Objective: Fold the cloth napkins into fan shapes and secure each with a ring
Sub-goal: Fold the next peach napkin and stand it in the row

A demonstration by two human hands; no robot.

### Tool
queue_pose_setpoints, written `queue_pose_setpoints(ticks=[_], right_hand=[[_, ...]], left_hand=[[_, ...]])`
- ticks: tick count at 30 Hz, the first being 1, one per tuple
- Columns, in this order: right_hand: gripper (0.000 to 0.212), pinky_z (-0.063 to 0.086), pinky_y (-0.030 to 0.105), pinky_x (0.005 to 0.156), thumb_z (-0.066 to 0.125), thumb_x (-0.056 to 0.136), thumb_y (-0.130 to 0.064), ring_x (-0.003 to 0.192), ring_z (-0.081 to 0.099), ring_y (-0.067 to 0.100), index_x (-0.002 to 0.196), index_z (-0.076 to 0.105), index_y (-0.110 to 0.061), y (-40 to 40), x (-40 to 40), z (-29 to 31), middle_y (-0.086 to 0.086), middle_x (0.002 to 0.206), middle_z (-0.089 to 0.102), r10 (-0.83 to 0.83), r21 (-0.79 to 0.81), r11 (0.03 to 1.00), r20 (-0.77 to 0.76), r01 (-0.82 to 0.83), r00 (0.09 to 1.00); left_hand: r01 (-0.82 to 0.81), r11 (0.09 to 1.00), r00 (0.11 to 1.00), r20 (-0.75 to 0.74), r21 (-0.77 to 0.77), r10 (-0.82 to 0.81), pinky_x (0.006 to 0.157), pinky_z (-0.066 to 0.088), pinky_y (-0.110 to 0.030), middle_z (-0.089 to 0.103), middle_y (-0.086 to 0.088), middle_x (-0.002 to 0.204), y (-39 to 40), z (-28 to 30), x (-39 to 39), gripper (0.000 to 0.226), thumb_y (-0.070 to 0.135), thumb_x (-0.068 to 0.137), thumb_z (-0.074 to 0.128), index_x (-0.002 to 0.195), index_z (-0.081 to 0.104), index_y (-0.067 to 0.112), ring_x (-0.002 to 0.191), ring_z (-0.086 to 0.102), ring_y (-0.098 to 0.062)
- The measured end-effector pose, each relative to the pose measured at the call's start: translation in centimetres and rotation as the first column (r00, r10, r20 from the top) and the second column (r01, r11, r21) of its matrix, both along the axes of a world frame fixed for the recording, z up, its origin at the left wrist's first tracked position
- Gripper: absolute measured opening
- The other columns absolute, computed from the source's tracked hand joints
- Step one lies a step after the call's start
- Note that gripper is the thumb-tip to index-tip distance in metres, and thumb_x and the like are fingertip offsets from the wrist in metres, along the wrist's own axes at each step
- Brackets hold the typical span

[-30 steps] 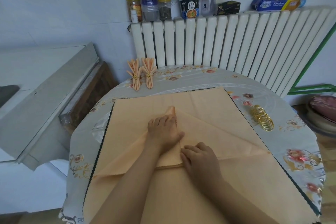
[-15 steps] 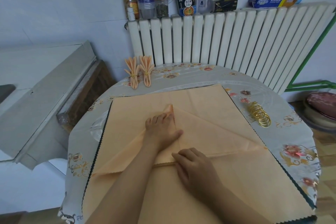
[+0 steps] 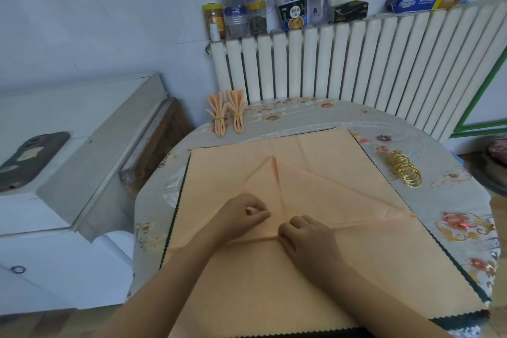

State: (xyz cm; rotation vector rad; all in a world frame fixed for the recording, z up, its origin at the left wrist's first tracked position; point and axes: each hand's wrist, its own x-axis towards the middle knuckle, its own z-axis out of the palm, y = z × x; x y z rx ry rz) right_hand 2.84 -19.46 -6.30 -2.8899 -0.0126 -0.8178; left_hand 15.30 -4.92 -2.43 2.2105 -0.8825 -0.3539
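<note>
Both hands had drawn back toward the near fold of the napkin since a second before: the left hand [image 3: 242,217], which had lain flat near the cloth's peak, now sat lower with its fingers curled and thumb meeting them, seemingly pinching the peach napkin [image 3: 323,195], though the cloth between the fingertips was too small to make out for certain. The right hand [image 3: 304,236] was curled knuckles-up on the folded edge just beside it, its fingertips tucked under and hidden, so whether it gripped or merely pressed the fold could not be told. Forearms covered the napkin's near middle, and the stack of flat napkins [image 3: 274,291] beneath ran out of frame at the bottom edge. The folded napkin lay as a triangle on top of that stack at the centre of the round table [image 3: 452,214], its long folded edge running left to right under both hands and its peak pointing away toward the radiator [image 3: 356,63]. Two finished fan napkins [image 3: 227,112] lay at the far left of the table, ends splayed toward the radiator. A pile of gold rings [image 3: 406,171] sat well to the right of the hands.
</note>
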Motion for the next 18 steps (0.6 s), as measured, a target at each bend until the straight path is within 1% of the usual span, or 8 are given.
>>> queue_pose_setpoints(ticks=[3, 5, 6, 8, 10, 12, 14, 18], right_hand=[[0.021, 0.04, 0.022, 0.042, 0.05, 0.075, -0.033, 0.054, 0.056, 0.018, 0.06, 0.06, -0.022, 0.3, 0.2, 0.4, -0.004, 0.058, 0.055, -0.009, -0.021, 1.0, 0.023, 0.009, 1.0], [0.015, 0.04, 0.022, 0.041, 0.068, 0.068, -0.028, 0.053, 0.057, 0.019, 0.059, 0.059, -0.02, 0.6, 0.5, 0.5, -0.003, 0.058, 0.055, -0.017, -0.054, 0.998, 0.03, 0.019, 0.999], [0.019, 0.04, 0.023, 0.041, 0.077, 0.062, -0.025, 0.053, 0.057, 0.019, 0.059, 0.059, -0.019, 0.7, 0.6, 0.6, -0.002, 0.057, 0.056, -0.023, -0.058, 0.998, 0.023, 0.024, 0.999], [0.028, 0.04, 0.024, 0.04, 0.085, 0.054, -0.023, 0.053, 0.058, 0.021, 0.059, 0.058, -0.018, 1.0, 0.6, 0.9, -0.001, 0.057, 0.056, -0.036, -0.046, 0.998, -0.005, 0.036, 0.999], [0.029, 0.039, 0.023, 0.038, 0.086, 0.052, -0.024, 0.052, 0.058, 0.021, 0.057, 0.058, -0.018, 1.2, 0.8, 0.9, -0.001, 0.056, 0.056, -0.054, -0.041, 0.998, -0.012, 0.053, 0.998], [0.03, 0.038, 0.021, 0.038, 0.086, 0.05, -0.024, 0.051, 0.058, 0.019, 0.056, 0.058, -0.018, 1.2, 1.0, 1.0, -0.002, 0.055, 0.056, -0.067, -0.035, 0.997, -0.01, 0.067, 0.998], [0.028, 0.038, 0.021, 0.038, 0.086, 0.05, -0.025, 0.052, 0.058, 0.018, 0.056, 0.059, -0.019, 1.1, 1.1, 1.0, -0.003, 0.055, 0.056, -0.082, -0.013, 0.997, -0.009, 0.082, 0.997], [0.023, 0.04, 0.023, 0.041, 0.068, 0.065, -0.039, 0.054, 0.057, 0.017, 0.056, 0.056, -0.022, 1.0, 0.9, 0.6, -0.003, 0.056, 0.054, -0.098, 0.019, 0.995, 0.023, 0.098, 0.995]], left_hand=[[0.081, 0.995, 0.995, 0.057, 0.056, -0.084, 0.081, 0.04, -0.007, 0.06, 0.014, 0.093, 3.8, -0.5, -1.7, 0.005, 0.016, 0.077, 0.077, 0.081, 0.073, 0.016, 0.091, 0.056, 0.005], [0.064, 0.997, 0.989, 0.129, 0.045, -0.069, 0.081, 0.036, -0.002, 0.059, 0.014, 0.093, 5.3, -0.9, -2.0, 0.009, 0.013, 0.074, 0.077, 0.081, 0.072, 0.015, 0.092, 0.054, 0.011], [0.049, 0.998, 0.985, 0.164, 0.038, -0.055, 0.08, 0.035, -0.002, 0.059, 0.013, 0.092, 5.6, -1.1, -2.0, 0.009, 0.011, 0.074, 0.077, 0.081, 0.072, 0.014, 0.09, 0.053, 0.012], [0.018, 0.999, 0.975, 0.22, 0.042, -0.027, 0.081, 0.038, -0.005, 0.063, 0.007, 0.091, 6.1, -1.1, -2.3, 0.007, 0.011, 0.075, 0.076, 0.081, 0.071, 0.012, 0.085, 0.055, 0.008], [0.015, 0.996, 0.958, 0.285, 0.091, -0.041, 0.079, 0.043, -0.014, 0.067, 0.001, 0.092, 6.0, -1.0, -2.4, 0.006, 0.013, 0.077, 0.074, 0.082, 0.071, 0.01, 0.086, 0.059, -0.005], [0.023, 0.983, 0.921, 0.378, 0.181, -0.092, 0.077, 0.043, -0.022, 0.068, -0.004, 0.095, 5.9, -0.7, -2.4, 0.009, 0.012, 0.081, 0.067, 0.088, 0.071, 0.009, 0.089, 0.062, -0.019], [0.024, 0.947, 0.881, 0.442, 0.319, -0.171, 0.077, 0.042, -0.025, 0.067, -0.005, 0.105, 5.6, 0.2, -2.2, 0.02, 0.01, 0.084, 0.056, 0.1, 0.069, 0.01, 0.098, 0.06, -0.024], [-0.071, 0.78, 0.786, 0.517, 0.622, -0.34, 0.085, 0.035, -0.03, 0.058, -0.004, 0.116, 3.4, 3.4, -0.5, 0.031, 0.008, 0.09, 0.047, 0.113, 0.064, 0.019, 0.109, 0.054, -0.027]])
